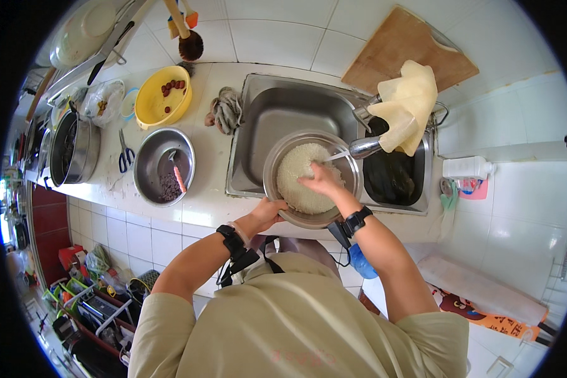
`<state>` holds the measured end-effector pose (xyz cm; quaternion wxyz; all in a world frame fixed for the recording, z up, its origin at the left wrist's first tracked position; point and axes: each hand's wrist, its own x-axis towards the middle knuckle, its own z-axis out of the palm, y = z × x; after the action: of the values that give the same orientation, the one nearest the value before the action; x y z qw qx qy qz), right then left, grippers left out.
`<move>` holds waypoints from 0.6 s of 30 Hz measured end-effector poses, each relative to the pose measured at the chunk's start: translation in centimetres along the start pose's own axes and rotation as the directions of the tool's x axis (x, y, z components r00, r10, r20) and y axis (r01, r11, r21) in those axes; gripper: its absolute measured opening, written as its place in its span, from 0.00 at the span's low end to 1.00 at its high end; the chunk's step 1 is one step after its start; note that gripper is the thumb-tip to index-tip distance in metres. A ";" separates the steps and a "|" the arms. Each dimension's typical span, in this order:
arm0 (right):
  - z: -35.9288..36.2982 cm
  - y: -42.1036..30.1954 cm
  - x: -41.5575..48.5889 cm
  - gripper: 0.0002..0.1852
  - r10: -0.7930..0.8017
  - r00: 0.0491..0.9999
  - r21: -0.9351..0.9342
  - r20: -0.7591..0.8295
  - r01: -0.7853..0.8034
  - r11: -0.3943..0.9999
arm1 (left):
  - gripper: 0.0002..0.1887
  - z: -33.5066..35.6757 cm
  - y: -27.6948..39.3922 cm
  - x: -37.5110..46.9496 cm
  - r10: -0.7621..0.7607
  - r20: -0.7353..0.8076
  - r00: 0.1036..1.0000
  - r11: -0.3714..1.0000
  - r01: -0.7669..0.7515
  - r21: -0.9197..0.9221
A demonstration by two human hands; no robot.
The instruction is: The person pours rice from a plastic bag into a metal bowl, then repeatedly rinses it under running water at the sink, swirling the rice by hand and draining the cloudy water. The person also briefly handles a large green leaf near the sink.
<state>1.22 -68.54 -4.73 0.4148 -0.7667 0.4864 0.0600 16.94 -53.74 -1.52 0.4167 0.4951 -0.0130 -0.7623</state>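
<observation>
A steel bowl (352, 189) of white rice (295, 172) sits at the front edge of the sink, partly over the basin. My left hand (267, 212) grips its near left rim. Over the rice is my right hand (323, 179), thumb apart from the fingers, fingertips at the grains; I see nothing held in it. From the chrome faucet (365, 148) a thin stream of water (338, 156) runs into the bowl beside my right hand. A pale yellow cloth (406, 106) hangs over the faucet.
Left of the sink (302, 106) are a grey rag (227, 111), a yellow basin (151, 106) with red dates, a steel bowl (141, 160) with dark grains and a pink-handled spoon (178, 177), scissors (125, 153) and a pot (86, 151). Dark leaves (390, 172) fill the small right basin.
</observation>
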 end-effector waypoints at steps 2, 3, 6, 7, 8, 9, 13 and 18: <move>-0.7 -2.7 -2.4 0.33 -0.145 0.988 -0.037 0.049 0.147 0.988 | 0.15 0.0 0.1 -0.2 -0.010 -0.030 1.000 0.999 0.012 0.036; -0.8 -4.3 -3.9 0.33 -0.220 0.975 -0.171 0.039 0.223 0.960 | 0.15 0.0 0.2 -0.3 -0.020 -0.040 0.999 0.998 0.022 0.060; 0.6 -5.6 -5.0 0.25 -0.405 0.908 -0.387 0.104 0.412 0.825 | 0.15 -0.2 -0.2 -0.1 0.037 0.009 0.999 0.999 -0.037 0.040; 0.9 -5.7 -5.0 0.23 -0.428 0.891 -0.443 0.153 0.449 0.776 | 0.15 -0.3 -0.3 0.1 0.032 0.029 0.999 0.999 -0.032 0.028; 1.0 -6.0 -5.1 0.21 -0.448 0.871 -0.492 0.201 0.485 0.723 | 0.16 -0.3 -0.1 0.1 0.026 0.047 0.999 0.999 -0.027 0.019; 1.6 -4.7 -4.8 0.17 -0.478 0.863 -0.471 0.163 0.494 0.731 | 0.16 -0.4 0.0 0.2 0.021 0.065 0.998 1.000 -0.022 0.010; -0.2 -2.7 -4.1 0.20 -0.231 0.945 -0.736 0.231 0.325 0.594 | 0.16 -0.1 0.3 -0.1 0.013 0.029 0.999 0.998 -0.015 0.065; -1.7 -3.9 -1.9 0.24 -0.510 0.858 -0.553 -0.063 0.395 0.733 | 0.14 -0.3 0.3 0.4 -0.009 0.028 1.000 0.998 0.007 0.058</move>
<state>2.85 -67.73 -0.42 0.1390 -0.9469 0.2899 0.0049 17.33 -54.10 -1.89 0.3988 0.4964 -0.0392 -0.7701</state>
